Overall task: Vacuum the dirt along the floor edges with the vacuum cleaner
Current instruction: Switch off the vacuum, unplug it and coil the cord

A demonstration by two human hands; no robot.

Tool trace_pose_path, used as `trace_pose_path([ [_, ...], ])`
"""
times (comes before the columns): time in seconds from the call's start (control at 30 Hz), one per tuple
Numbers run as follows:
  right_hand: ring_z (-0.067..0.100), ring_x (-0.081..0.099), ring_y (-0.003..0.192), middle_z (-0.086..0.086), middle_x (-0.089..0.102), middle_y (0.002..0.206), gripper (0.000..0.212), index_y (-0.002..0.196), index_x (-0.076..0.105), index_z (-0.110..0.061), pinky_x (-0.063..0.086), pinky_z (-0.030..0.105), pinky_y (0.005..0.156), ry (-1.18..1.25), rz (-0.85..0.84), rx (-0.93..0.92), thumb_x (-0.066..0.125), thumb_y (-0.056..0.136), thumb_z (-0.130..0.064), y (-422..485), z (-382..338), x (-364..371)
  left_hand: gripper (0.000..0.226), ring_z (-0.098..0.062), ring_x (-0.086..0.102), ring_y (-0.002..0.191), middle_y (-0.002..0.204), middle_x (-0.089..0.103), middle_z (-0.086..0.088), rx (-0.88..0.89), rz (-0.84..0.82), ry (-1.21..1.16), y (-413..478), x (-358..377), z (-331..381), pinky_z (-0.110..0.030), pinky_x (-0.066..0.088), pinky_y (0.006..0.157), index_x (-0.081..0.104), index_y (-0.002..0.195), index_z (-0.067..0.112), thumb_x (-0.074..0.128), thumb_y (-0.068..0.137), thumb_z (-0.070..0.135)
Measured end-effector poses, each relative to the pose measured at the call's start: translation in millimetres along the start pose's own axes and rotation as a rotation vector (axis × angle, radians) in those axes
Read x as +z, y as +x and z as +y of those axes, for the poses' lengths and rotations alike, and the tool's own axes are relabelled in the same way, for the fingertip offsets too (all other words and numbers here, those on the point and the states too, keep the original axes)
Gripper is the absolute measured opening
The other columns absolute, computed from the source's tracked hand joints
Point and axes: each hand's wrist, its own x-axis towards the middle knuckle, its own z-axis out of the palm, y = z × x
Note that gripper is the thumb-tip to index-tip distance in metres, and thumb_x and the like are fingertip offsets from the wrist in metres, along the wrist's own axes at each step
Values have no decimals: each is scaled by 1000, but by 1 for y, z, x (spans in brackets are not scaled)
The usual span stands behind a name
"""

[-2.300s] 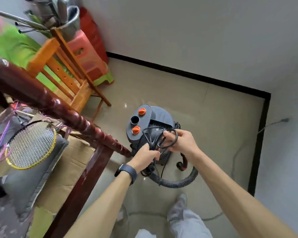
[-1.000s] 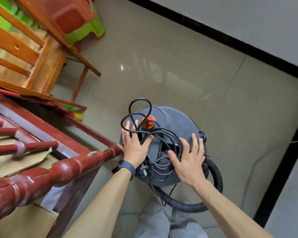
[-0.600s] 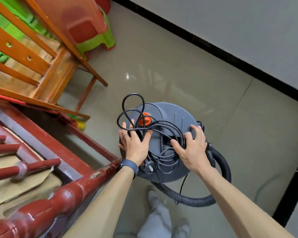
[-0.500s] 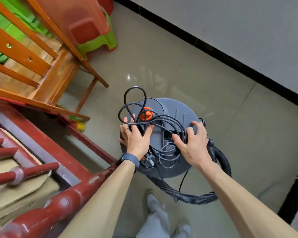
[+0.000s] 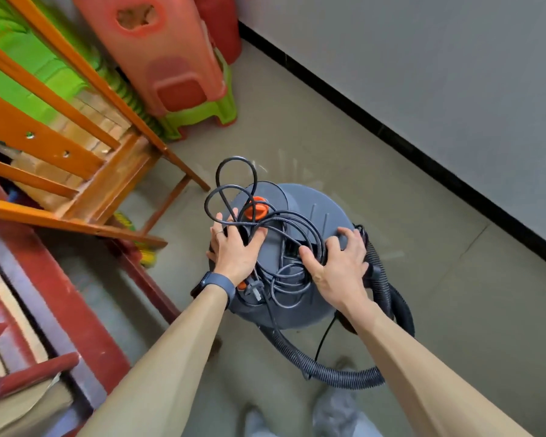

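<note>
The left hand lies flat, fingers spread, on the coiled power cord atop the grey canister vacuum cleaner, which stands on the tiled floor directly under both hands. The right hand is likewise spread over cord and lid, gripping nothing. The corrugated hose loops off the canister's right side, and the black skirting runs diagonally beyond it, nearer the right hand.

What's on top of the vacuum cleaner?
A tangled power cord with its plug, an orange knob, plus the left hand and right hand resting there. Whatever lies beneath them is hidden.
</note>
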Motion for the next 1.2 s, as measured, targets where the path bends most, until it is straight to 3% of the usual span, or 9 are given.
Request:
trace_pose_path([
  [0.2,16,-6,157,2,18,166,46,100,50,-22,14,66,120,-16,-32,-52,51,96,-68,75,-29,-17,81,-27,1,153,166,-8,6,-38,34,-5,65,-10,31,-54,8,122,19,157,24,48,93,66],
  [0.57,16,-6,156,-5,22,165,43,103,46,-28,22,65,117,-30,-29,-28,47,95,-70,193,-120,-16,81,-23,-8,154,165,-10,5,19,17,-19,204,-68,76,-59,5,121,15,158,32,50,93,64],
  [0.77,17,-11,157,-9,12,170,54,117,55,-22,15,70,118,7,-51,4,49,95,-70,254,-186,-1,76,-25,-8,153,166,-8,-2,33,5,-11,283,-125,95,-54,8,122,24,157,24,54,95,57],
  [0.87,17,-13,157,-9,10,171,46,110,50,-25,12,72,118,37,-65,11,49,96,-70,283,-215,5,73,-25,-7,154,166,-8,-1,46,-8,17,324,-146,101,-55,9,122,31,153,20,53,95,59],
  [0.97,19,-11,158,-6,11,171,42,104,45,-28,14,70,118,47,-29,41,48,96,-69,308,-241,10,76,-23,-2,154,165,-7,3,58,-22,37,362,-166,110,-57,11,122,24,156,31,53,93,62],
  [1.1,19,-5,158,-4,16,171,43,101,47,-24,17,64,119,17,30,4,50,95,-67,343,-259,9,81,-22,-2,154,165,-8,-1,28,-21,24,394,-178,123,-46,13,123,16,159,29,54,94,59],
  [1.2,20,-1,158,-2,20,170,44,100,47,-25,21,62,119,-11,16,-61,50,93,-68,368,-264,0,80,-25,-4,153,166,-3,-4,6,43,-13,401,-178,134,-48,10,123,17,159,27,55,95,57],
])
